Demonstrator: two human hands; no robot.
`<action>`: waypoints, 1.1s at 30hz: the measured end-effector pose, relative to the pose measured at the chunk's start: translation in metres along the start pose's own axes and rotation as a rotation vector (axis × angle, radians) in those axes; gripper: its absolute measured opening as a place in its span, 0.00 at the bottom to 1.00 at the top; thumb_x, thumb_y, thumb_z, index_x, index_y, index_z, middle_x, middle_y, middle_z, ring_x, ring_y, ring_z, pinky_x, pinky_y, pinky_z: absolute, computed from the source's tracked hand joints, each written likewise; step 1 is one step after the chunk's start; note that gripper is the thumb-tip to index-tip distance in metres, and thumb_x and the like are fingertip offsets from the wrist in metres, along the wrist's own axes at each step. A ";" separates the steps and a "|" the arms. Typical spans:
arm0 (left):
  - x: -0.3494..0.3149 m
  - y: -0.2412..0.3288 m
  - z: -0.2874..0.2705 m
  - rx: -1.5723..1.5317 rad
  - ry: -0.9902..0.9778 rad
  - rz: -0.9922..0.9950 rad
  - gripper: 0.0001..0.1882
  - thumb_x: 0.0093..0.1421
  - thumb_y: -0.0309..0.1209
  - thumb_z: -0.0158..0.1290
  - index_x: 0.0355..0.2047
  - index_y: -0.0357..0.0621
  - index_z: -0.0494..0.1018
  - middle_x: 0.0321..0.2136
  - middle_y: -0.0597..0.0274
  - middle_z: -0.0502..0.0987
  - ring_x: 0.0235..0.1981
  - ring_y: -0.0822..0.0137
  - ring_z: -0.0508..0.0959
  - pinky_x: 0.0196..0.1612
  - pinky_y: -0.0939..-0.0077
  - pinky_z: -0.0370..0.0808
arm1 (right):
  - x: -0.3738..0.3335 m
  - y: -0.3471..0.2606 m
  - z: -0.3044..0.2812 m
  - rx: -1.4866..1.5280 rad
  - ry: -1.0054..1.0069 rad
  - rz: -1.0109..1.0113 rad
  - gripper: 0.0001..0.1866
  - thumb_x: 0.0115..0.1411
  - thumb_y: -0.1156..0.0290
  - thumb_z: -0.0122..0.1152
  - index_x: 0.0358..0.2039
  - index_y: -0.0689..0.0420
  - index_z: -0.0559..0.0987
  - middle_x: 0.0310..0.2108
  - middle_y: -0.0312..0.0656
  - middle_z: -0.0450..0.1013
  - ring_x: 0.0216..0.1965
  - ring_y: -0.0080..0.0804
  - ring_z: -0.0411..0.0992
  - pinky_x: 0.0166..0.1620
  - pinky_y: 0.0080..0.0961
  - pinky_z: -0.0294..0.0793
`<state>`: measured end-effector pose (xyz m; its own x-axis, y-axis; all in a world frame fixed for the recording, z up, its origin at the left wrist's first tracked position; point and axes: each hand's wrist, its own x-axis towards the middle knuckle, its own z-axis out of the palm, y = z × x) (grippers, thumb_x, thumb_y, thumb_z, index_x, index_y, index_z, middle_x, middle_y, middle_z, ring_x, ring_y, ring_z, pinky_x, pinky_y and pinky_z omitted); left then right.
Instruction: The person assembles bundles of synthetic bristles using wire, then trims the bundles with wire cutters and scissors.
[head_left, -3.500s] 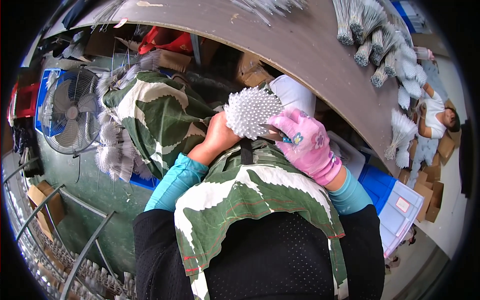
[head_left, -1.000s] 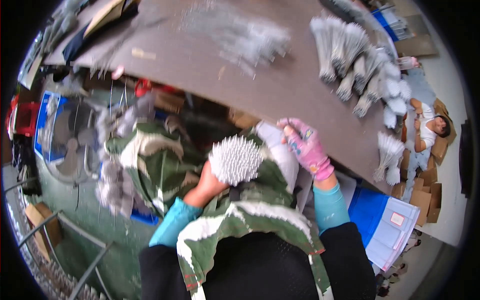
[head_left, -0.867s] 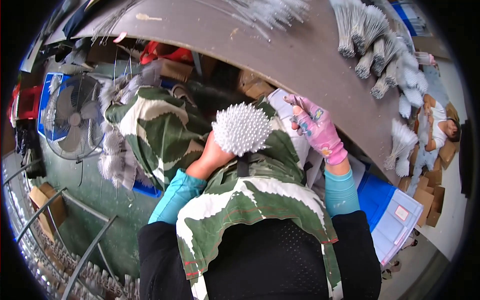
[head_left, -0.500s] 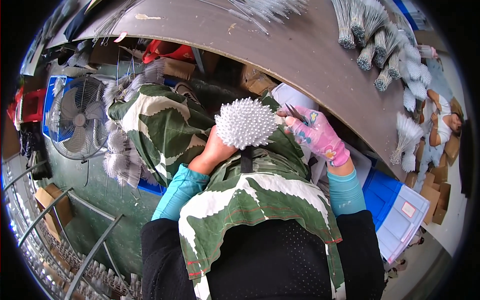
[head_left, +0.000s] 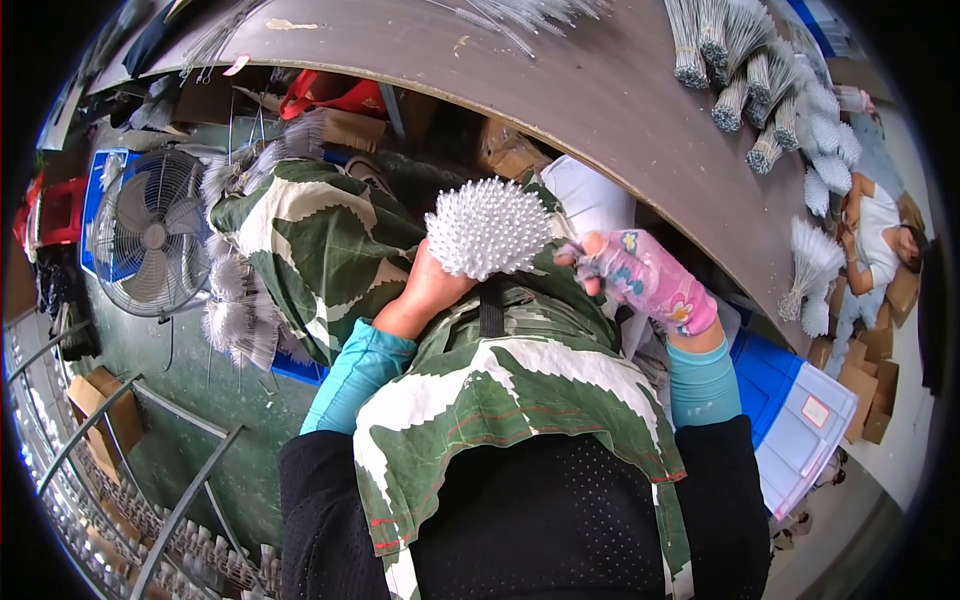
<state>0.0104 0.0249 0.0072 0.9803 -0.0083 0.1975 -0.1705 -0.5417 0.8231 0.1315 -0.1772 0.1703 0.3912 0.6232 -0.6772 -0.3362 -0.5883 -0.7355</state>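
Note:
My left hand is closed around a thick bundle of thin white-tipped brushes. The tips face up in a rounded dome above my lap, and their stems are hidden by the hand. To the right of the dome, apart from it, is my right hand in a pink flowered glove with bare fingertips. Its fingers are curled and partly blurred. A dark pointed hand tool, plain to see a moment ago, is now mostly hidden in that grip; its exact kind is unclear.
A brown worktable curves across the far side, with bundles of wire-stemmed brushes at its right. A fan stands at left near a metal rack. Blue and clear bins sit at right. Another person is beyond the table.
My right hand has moved slightly right and turned, and the dark tool's points no longer show clearly. The brush bundle has shifted slightly upward in view, still in my left hand.

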 end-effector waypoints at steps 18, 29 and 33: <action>-0.002 0.004 0.002 -0.181 0.074 0.019 0.19 0.51 0.26 0.58 0.45 0.40 0.73 0.44 0.54 0.77 0.47 0.58 0.76 0.50 0.69 0.70 | 0.001 -0.045 0.018 -0.642 -0.015 -0.031 0.17 0.61 0.58 0.54 0.33 0.60 0.80 0.18 0.37 0.70 0.21 0.21 0.67 0.28 0.22 0.68; -0.002 0.008 0.003 -0.225 0.098 -0.030 0.20 0.49 0.28 0.60 0.44 0.40 0.74 0.43 0.52 0.77 0.45 0.57 0.77 0.48 0.69 0.72 | 0.010 -0.060 0.022 -0.964 -0.104 -0.118 0.19 0.60 0.53 0.53 0.30 0.57 0.80 0.21 0.49 0.72 0.26 0.44 0.70 0.33 0.36 0.68; -0.002 0.005 0.005 -0.231 0.077 -0.039 0.20 0.49 0.28 0.60 0.44 0.40 0.74 0.42 0.52 0.77 0.45 0.56 0.77 0.47 0.69 0.72 | 0.012 -0.064 0.022 -1.095 -0.108 -0.090 0.19 0.60 0.52 0.52 0.30 0.56 0.80 0.22 0.49 0.72 0.27 0.46 0.71 0.34 0.37 0.68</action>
<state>0.0084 0.0184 0.0085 0.9775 0.0780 0.1959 -0.1595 -0.3341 0.9289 0.1392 -0.1210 0.2089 0.2810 0.6969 -0.6598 0.6511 -0.6436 -0.4024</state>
